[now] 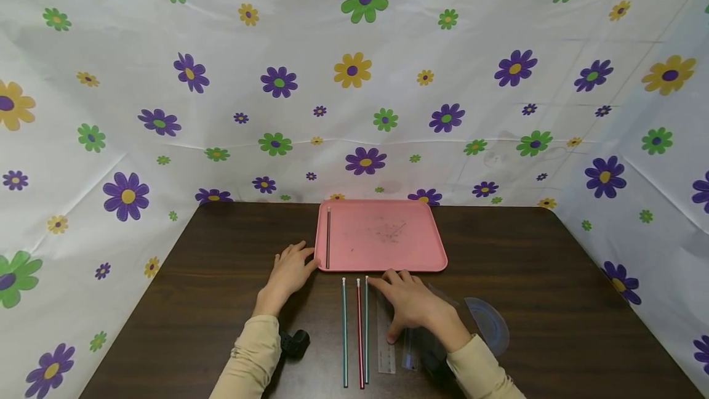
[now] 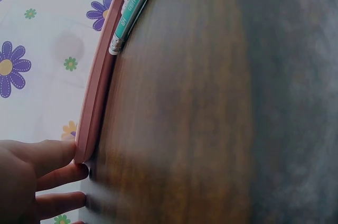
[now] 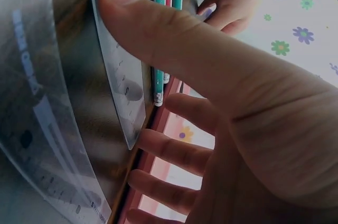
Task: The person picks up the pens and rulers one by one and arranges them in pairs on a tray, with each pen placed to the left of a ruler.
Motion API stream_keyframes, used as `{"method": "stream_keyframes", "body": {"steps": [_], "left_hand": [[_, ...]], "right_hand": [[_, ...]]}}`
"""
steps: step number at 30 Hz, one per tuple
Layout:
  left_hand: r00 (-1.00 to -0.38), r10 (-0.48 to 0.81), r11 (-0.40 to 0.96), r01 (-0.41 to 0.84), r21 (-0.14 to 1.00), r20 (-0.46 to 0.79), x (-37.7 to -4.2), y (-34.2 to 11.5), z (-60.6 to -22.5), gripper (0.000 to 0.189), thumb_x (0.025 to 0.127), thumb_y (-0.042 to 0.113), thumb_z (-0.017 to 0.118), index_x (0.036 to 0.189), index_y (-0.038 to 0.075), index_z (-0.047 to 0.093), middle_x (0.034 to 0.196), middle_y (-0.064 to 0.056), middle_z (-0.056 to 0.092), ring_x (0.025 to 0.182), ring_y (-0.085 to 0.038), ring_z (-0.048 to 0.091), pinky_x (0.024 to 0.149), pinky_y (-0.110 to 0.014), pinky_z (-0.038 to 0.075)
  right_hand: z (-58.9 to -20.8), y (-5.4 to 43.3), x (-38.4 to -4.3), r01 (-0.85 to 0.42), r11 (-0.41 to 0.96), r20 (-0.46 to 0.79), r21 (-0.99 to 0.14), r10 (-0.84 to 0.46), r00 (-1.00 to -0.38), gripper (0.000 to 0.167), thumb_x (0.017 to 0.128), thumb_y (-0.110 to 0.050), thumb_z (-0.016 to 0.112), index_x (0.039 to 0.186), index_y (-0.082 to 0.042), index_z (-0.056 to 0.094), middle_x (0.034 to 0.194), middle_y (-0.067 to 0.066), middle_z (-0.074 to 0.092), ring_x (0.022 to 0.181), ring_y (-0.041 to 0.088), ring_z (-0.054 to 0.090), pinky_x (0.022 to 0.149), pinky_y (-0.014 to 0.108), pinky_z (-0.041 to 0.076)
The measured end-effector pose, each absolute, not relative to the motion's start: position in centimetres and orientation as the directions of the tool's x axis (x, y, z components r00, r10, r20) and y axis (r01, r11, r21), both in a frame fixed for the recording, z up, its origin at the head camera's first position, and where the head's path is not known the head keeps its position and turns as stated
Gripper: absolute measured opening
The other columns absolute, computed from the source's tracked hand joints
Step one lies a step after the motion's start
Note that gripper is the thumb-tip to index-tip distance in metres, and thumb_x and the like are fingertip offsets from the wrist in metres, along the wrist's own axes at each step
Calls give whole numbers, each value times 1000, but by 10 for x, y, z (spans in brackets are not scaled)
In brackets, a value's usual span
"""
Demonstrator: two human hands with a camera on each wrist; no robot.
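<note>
My left hand (image 1: 288, 273) is at the near left corner of a pink tray (image 1: 404, 254), its fingers spread and touching the rim. A dark pencil (image 1: 328, 239) lies in the tray along its left side. In front of the tray lie a green pencil (image 1: 345, 337), a red pencil (image 1: 359, 325) and a second green pencil (image 1: 367, 350), eraser ends toward the tray. Palm down, my right hand (image 1: 415, 306) spreads over a clear ruler (image 1: 386, 353), fingertips by the tray's front edge. Its thumb overlaps the ruler in the right wrist view. Neither hand grips anything.
Another clear plastic piece (image 1: 410, 356) with markings lies partly hidden beneath my right hand and wrist. Right of it rests a bluish clear protractor (image 1: 490, 325). A flower-patterned sheet (image 1: 310, 91) hangs behind and around the dark wooden table (image 1: 194, 319).
</note>
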State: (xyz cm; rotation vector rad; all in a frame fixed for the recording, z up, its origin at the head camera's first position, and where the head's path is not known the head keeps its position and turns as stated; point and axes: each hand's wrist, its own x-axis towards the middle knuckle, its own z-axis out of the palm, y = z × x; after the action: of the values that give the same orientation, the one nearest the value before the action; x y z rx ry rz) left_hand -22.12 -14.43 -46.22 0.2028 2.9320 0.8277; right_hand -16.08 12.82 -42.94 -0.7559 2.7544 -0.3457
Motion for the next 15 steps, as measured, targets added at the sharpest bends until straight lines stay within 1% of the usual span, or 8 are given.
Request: {"method": "stream_keyframes", "body": {"steps": [3, 8, 15], "left_hand": [[-987, 153, 845, 107, 524, -46, -221, -144, -462, 46, 101, 32, 56, 139, 6, 58, 155, -22, 40, 146, -47, 29, 116, -70, 17], [-987, 153, 847, 106, 521, -49, -221, -143, -461, 47, 101, 32, 57, 139, 5, 57, 155, -22, 40, 146, -47, 29, 115, -70, 17], [-988, 147, 846, 100, 524, -50, -221, -143, -462, 48, 100, 33, 57, 139, 5, 57, 155, -23, 40, 146, -47, 29, 116, -70, 16]], "right_hand": [[-430, 128, -163, -457, 838, -197, -297, -522, -830, 108, 54, -34, 98, 148, -16, 47, 130, 10, 49, 116, 31, 46, 101, 55, 42], [-431, 128, -168, -442, 841, -215, -313, -516, -829, 104, 55, -30, 98, 145, -18, 49, 126, 8, 50, 109, 27, 45, 98, 53, 43], [-431, 129, -171, -433, 837, -220, -334, -516, -827, 96, 55, -28, 98, 140, -17, 54, 115, 4, 51, 101, 21, 44, 91, 46, 44]]}}
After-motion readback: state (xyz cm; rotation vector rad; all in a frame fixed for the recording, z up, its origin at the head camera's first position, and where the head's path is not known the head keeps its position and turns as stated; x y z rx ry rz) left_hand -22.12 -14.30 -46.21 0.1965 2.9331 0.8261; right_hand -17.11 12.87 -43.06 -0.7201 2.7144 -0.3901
